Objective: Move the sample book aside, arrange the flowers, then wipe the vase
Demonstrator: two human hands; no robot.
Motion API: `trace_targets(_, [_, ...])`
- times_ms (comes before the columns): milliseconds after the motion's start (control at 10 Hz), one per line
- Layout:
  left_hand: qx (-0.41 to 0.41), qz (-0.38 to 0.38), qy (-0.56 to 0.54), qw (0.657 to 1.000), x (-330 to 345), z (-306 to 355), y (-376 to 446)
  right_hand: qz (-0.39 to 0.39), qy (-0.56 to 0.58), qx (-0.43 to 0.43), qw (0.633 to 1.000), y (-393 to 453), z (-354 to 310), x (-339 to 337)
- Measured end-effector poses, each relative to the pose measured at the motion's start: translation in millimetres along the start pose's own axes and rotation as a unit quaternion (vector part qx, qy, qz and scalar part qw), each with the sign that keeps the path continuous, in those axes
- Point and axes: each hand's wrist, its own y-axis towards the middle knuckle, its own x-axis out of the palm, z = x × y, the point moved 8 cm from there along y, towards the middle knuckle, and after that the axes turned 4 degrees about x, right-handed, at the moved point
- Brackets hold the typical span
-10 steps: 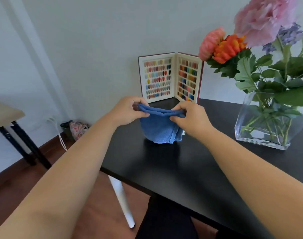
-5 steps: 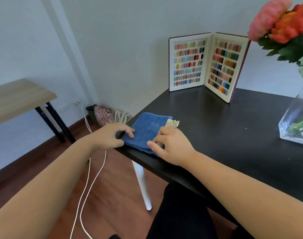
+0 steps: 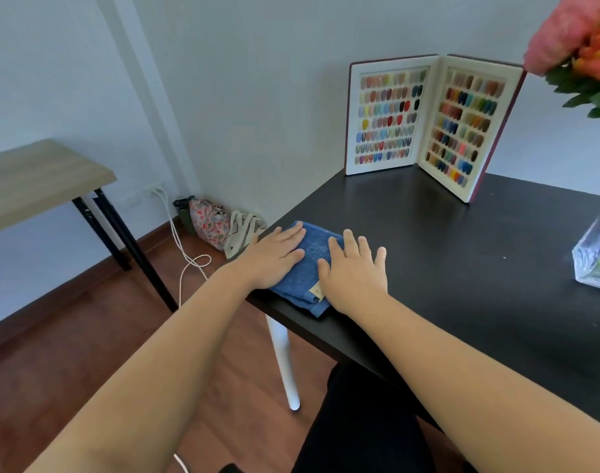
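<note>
A folded blue cloth point(image 3: 308, 268) lies flat at the near left corner of the black table point(image 3: 445, 254). My left hand point(image 3: 273, 257) rests palm down on its left half, fingers spread. My right hand point(image 3: 353, 273) lies flat on its right half, fingers apart. Neither hand grips anything. The open sample book point(image 3: 428, 121) stands upright at the back of the table against the wall. At the right edge I see a corner of the glass vase point(image 3: 595, 254), with pink and orange flowers point(image 3: 581, 39) above it, mostly cut off.
A wooden side table point(image 3: 36, 179) with black legs stands to the left. On the floor by the wall sit a floral bag point(image 3: 208, 221) and a canvas bag point(image 3: 242, 230), with a white cable point(image 3: 186, 257) trailing. The table's white leg point(image 3: 283, 363) is below the cloth.
The cloth went from held up between both hands to lying folded on the table corner. Both hands have flattened out on top of it. My view has turned left, away from the vase.
</note>
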Motion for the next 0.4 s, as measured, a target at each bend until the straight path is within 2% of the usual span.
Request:
trace_targets(200, [0.013,-0.021,-0.001,1.0,6.5,-12.6,1.8,-0.004,-0.002,0.003,1.0,-4.5,-2.3,2.2])
trace_targets(300, [0.008,-0.016,0.007,1.0,4.6,-12.6,1.8,0.007,0.039,-0.014,0.999,-4.4,-0.6,-3.4])
trace_targets(400, [-0.009,0.011,0.018,1.0,-6.1,-8.4,2.6,0.069,0.142,-0.043,0.987,-7.4,7.0,-22.1])
